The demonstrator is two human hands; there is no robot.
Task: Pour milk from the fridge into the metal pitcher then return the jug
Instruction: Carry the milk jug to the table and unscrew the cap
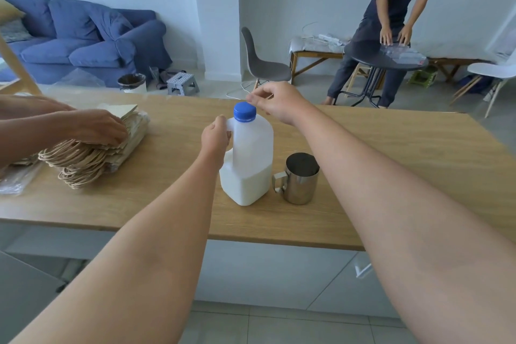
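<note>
A translucent plastic milk jug (251, 165) stands upright on the wooden counter (391, 165), about a third full of milk, with its blue cap (245, 111) on. My left hand (215, 137) is closed around the jug's handle. My right hand (275, 102) hovers just above and right of the cap, fingers bent and pinched close together, holding nothing; I cannot tell if it touches the cap. The metal pitcher (298, 179) stands right of the jug, almost touching it, handle facing the jug.
Another person's hands (95, 127) rest on a stack of paper bags (95, 153) at the counter's left. Beyond the counter are a blue sofa (83, 39), a grey chair (259, 61), and a person (391, 25) leaning over a round dark table (371, 56).
</note>
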